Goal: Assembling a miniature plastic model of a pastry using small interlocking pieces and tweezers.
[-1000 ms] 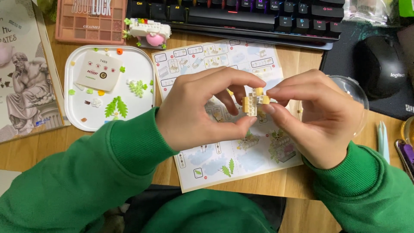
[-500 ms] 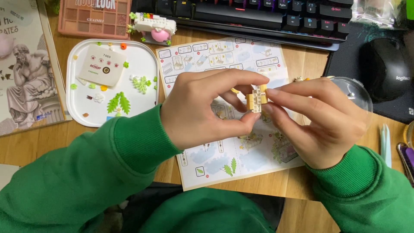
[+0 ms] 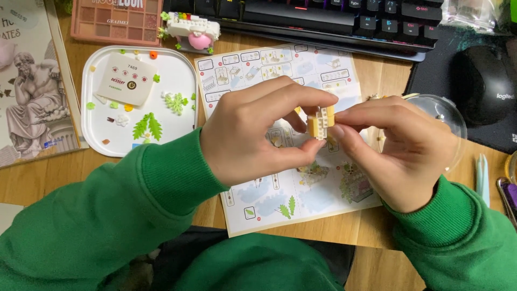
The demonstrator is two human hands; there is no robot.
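Observation:
Both hands meet over a printed instruction sheet (image 3: 280,70) on the wooden desk. My left hand (image 3: 253,134) and my right hand (image 3: 398,148) pinch a small yellow and white brick assembly (image 3: 321,123) between thumbs and fingertips, held above the sheet. Green sleeves cover both arms. Part of the small assembly is hidden by my fingers.
A white tray (image 3: 180,64) at the left holds tiny loose pieces, green leaf parts (image 3: 148,125) and a beige card. A small pink and white brick model (image 3: 193,29) stands behind it. Keyboard (image 3: 323,16), black mouse (image 3: 483,91), clear dome (image 3: 444,113), book (image 3: 32,91) and makeup palette (image 3: 116,21) surround.
The hands and the small brick assembly stay together in nearly the same spot; the fingers shift slightly on the piece.

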